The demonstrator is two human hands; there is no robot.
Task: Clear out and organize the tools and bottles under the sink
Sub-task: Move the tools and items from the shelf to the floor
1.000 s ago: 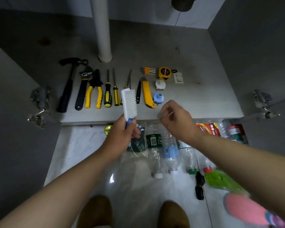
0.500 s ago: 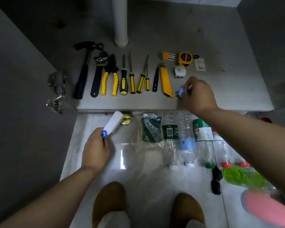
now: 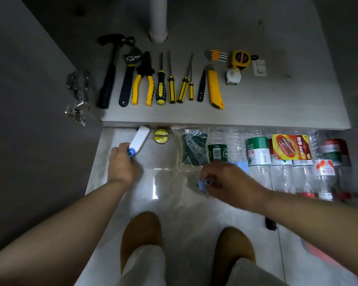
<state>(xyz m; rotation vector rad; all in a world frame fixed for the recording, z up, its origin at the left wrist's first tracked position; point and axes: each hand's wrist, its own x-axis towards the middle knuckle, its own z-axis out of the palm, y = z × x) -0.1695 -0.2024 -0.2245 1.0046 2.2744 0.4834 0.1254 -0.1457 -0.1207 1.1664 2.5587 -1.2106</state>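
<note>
Looking down into an open cabinet under a sink, a person reaches both bare forearms over a pale tiled floor (image 3: 174,213). The left hand (image 3: 122,166) grips the blue handle end of a white brush (image 3: 140,139), fingers curled round it. The brush head points at the front edge of the cabinet floor (image 3: 277,104), just beside a yellow roll of tape (image 3: 161,136).

The right hand (image 3: 229,180) pinches a small blue object (image 3: 203,183) between thumb and curled fingers, low over the tiles, at the near end of a clear plastic bag (image 3: 194,149) holding green pads. What the object is cannot be told.

To the right of the bag, plastic bottles (image 3: 258,159) lie side by side on the tiles along the cabinet's front edge.

On the cabinet floor, tools lie in a neat row toward its front left: a hammer (image 3: 110,75), a wrench (image 3: 129,77), yellow-handled pliers (image 3: 143,79), screwdrivers (image 3: 160,87) and a yellow utility knife (image 3: 214,87). Behind the knife sit hex keys (image 3: 216,55) and a yellow tape measure (image 3: 240,58). A white pipe (image 3: 158,17) stands at the back. Two brown slippers (image 3: 141,230) show at the bottom.
</note>
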